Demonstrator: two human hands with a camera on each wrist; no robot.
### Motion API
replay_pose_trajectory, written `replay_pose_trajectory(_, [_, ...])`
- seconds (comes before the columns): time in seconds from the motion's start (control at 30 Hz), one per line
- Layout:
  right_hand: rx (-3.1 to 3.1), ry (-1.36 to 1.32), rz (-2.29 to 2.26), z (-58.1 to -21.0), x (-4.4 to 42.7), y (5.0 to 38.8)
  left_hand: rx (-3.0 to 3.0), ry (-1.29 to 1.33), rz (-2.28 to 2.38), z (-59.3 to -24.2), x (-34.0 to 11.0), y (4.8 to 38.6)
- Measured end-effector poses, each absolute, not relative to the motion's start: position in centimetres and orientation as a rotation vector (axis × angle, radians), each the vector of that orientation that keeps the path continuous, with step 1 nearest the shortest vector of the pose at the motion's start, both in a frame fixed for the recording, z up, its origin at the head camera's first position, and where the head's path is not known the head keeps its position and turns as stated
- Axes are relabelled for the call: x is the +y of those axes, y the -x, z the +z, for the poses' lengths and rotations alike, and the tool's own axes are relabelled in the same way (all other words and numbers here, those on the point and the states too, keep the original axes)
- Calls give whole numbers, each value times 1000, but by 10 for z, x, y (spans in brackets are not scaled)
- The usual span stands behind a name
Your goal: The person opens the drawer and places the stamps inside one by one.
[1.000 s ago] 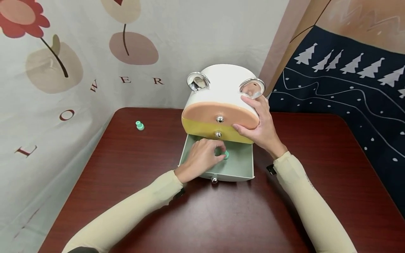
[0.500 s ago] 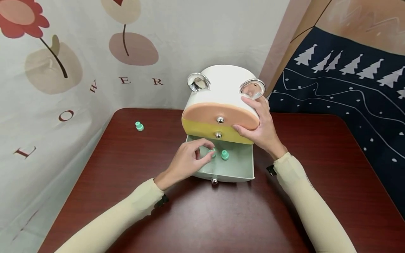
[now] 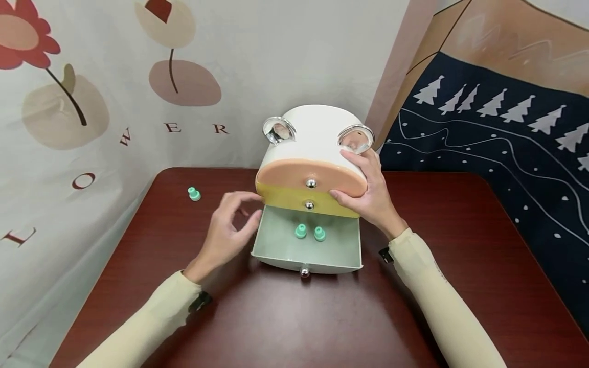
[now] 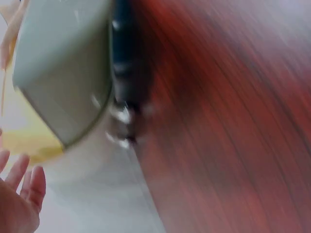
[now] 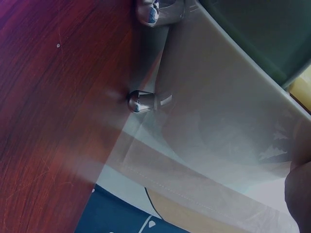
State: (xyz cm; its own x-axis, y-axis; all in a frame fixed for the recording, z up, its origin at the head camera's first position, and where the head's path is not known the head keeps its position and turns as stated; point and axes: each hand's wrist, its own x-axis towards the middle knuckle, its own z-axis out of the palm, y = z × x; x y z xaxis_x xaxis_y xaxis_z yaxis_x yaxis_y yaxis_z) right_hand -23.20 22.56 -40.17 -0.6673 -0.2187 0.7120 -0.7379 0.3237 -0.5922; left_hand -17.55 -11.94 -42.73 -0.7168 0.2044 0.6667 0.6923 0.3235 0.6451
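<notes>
In the head view, a white desktop drawer box (image 3: pixel 317 133) has an orange top drawer (image 3: pixel 285 176) and a yellow middle drawer (image 3: pixel 280 198), both closed. Its pale green bottom drawer (image 3: pixel 280 248) is pulled out. Inside stand two small mint-green stepped plastic pieces, a left one (image 3: pixel 300 231) and a right one (image 3: pixel 319 234). My right hand (image 3: pixel 370 197) grips the box's right side, its thumb on the front. Beside the drawer's left wall, my left hand (image 3: pixel 225 230) holds nothing, its fingers and thumb loosely bent and apart. The left wrist view is blurred.
A third mint-green piece (image 3: pixel 194 194) lies at the left rear of the dark red table (image 3: pixel 294 322). Two silver cup-shaped eyes, left (image 3: pixel 278 131) and right (image 3: pixel 356 139), stick up from the box. A printed cloth (image 3: pixel 257 61) hangs behind the table.
My left hand has set a second mint-green piece down in the drawer, let go and drawn back left past the drawer's edge. My right hand keeps its hold. The head view has shifted slightly.
</notes>
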Motion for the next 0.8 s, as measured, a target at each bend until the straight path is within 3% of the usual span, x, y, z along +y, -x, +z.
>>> replay_pose_trajectory(0.37, [-2066,-850,1330,-400,225,231,-2216,303,-1370,-441,-168,187])
replay_pose_trajectory(0.8, [-2102,-826,1327,-398,226,230,-2335,34,-1207,-453,-207,205])
